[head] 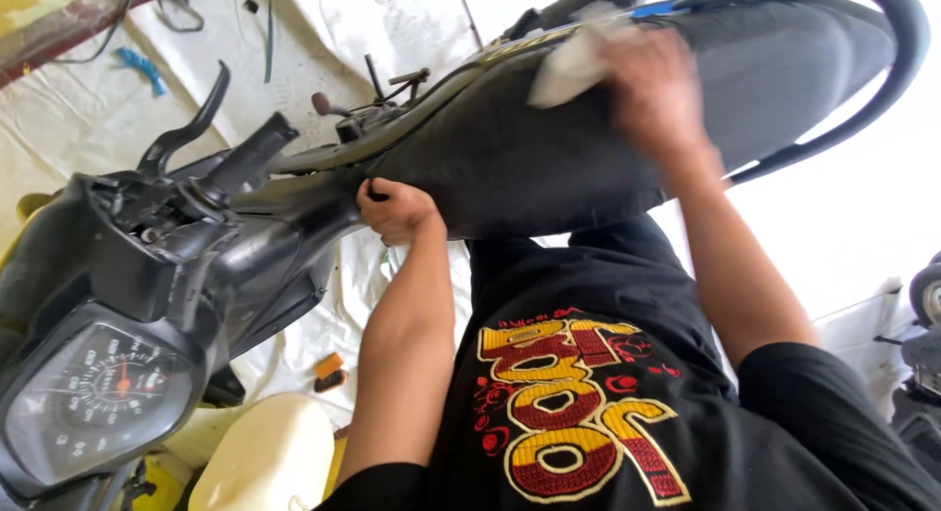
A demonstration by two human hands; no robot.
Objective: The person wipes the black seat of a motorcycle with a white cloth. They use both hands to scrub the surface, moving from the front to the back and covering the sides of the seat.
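Beside speedometer [93, 393], handlebar [245, 158], white jug [265, 462]

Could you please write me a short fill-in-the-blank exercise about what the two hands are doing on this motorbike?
1. The right hand presses a white ____ against the seat.
2. The left hand grips the seat's front ____.
3. The speedometer has an ____ needle.

Missing words: cloth; edge; orange
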